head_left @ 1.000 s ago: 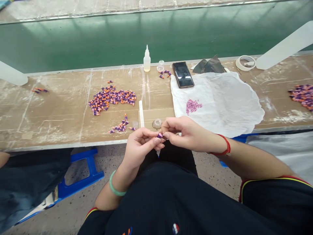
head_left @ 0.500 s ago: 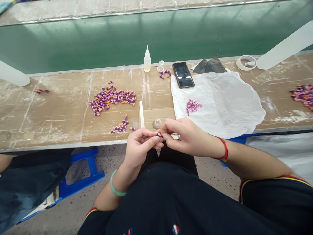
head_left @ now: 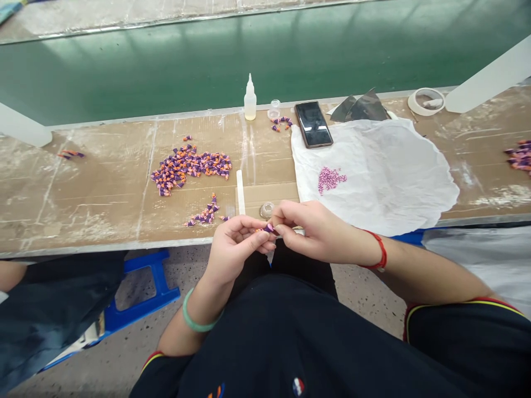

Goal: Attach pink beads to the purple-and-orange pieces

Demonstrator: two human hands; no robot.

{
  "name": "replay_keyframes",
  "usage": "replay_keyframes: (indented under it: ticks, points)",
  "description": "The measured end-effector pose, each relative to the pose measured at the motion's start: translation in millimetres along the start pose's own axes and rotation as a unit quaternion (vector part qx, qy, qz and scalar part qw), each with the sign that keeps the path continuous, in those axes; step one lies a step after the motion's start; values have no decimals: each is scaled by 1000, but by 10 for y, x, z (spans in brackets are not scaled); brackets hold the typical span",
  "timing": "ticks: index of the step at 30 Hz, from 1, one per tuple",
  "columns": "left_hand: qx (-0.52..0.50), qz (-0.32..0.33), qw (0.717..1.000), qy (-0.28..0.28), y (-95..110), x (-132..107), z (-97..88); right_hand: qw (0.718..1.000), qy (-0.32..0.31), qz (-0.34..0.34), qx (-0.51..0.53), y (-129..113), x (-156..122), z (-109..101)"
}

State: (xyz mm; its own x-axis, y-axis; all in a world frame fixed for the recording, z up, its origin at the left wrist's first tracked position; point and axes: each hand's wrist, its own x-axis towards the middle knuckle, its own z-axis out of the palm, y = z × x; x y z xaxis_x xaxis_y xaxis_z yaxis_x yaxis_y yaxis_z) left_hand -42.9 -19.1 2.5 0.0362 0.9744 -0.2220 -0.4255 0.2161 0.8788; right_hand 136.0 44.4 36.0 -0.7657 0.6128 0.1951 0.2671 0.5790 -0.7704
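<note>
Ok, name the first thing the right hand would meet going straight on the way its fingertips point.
Most likely the small purple piece held by the left hand, just ahead of the fingertips of the right hand; whether they touch is hard to tell.

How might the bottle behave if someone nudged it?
The bottle could tip fairly easily, being tall and narrow. It is probably light, since the yellowish tint shows only near its base. Its cloudy, translucent wall suggests soft plastic that may give when squeezed.

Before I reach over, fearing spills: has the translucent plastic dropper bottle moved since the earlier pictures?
No: the bottle shows no visible shift in any direction against the flat brown tabletop beneath it.
</note>
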Motion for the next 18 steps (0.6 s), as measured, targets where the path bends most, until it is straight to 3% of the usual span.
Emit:
replay_keyframes:
  ticks: [11, 18]
  points:
    - [37, -6, 999, -1, 61, 34, 49, 999, -23, -10, -39, 39, -28, -2]
    - [25, -16, 999, 18, 55, 38, 32, 999, 23, 29, 2, 68, -55, -35]
